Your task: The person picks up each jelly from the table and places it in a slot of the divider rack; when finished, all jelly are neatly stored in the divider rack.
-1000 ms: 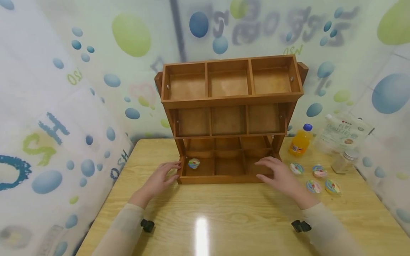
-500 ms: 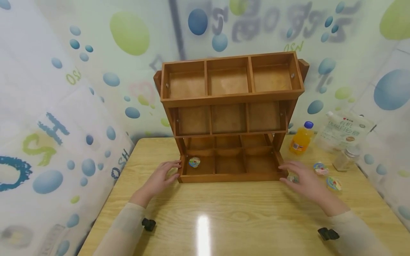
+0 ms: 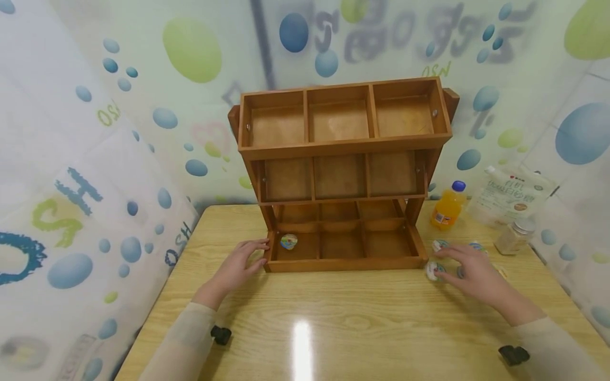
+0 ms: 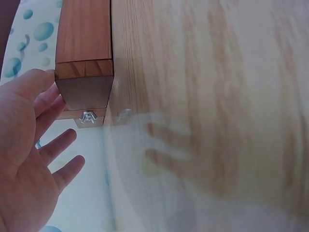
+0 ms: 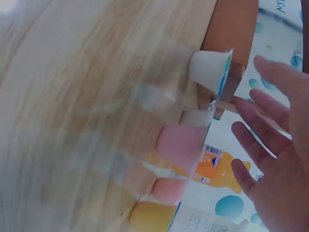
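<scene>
The fingertips of my left hand [image 3: 236,268] touch the left end of the wooden rack's bottom tray [image 3: 345,264]. In the left wrist view, that hand's thumb lies at the tray's corner [image 4: 84,71], its other fingers spread. My right hand [image 3: 472,271] hovers over a group of small jelly cups right of the rack, fingers apart and holding nothing. Nearest its thumb is a white jelly cup [image 5: 208,70] standing on the table beside the rack's end. Pink cups [image 5: 181,145] and a yellow cup [image 5: 152,216] show too, partly hidden by the hand in the head view.
One jelly cup [image 3: 288,242] sits in the bottom tray's left compartment. Behind the cups stand an orange drink bottle [image 3: 448,206], a glass jar [image 3: 514,238] with a metal lid and a white pouch [image 3: 512,196]. Patterned walls [image 3: 95,148] close off the back and sides.
My right hand has moved from the bottom tray's right compartment rightward, out over the cups. A white cup now stands by the rack's right end, released. The left hand stays at the rack.
</scene>
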The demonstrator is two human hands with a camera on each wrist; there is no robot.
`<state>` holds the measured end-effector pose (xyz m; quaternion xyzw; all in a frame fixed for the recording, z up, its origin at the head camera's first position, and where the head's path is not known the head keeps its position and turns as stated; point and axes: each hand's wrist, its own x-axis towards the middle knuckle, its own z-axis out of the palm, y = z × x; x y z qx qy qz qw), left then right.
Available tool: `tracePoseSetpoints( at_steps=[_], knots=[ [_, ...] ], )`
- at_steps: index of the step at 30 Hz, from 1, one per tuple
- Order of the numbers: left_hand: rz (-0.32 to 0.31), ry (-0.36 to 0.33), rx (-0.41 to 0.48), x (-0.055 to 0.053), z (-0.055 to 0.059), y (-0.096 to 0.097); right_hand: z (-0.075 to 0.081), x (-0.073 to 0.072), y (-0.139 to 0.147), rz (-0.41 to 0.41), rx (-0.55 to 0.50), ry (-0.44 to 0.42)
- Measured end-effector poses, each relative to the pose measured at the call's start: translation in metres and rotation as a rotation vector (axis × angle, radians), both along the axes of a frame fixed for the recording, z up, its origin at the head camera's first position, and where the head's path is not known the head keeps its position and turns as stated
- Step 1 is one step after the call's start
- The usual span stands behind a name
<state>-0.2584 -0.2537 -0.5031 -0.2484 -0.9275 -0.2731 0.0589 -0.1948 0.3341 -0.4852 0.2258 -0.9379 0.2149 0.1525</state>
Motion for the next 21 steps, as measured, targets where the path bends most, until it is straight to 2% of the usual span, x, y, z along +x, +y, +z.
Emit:
tracePoseSetpoints(
  at_steps=[6, 14, 21],
  knots=[
    [-0.001, 0.018, 0.006, -0.001, -0.001, -0.001, -0.003, -0.005, 0.008, 0.018, 0.011, -0.07],
    [0.001, 0.032, 0.016, 0.0, -0.005, -0.001, -0.009, -0.007, 0.013, 0.024, 0.039, -0.08],
    [0.012, 0.029, 0.01, 0.001, -0.003, 0.001, -0.012, -0.007, 0.011, 0.027, 0.023, -0.074]
  ],
)
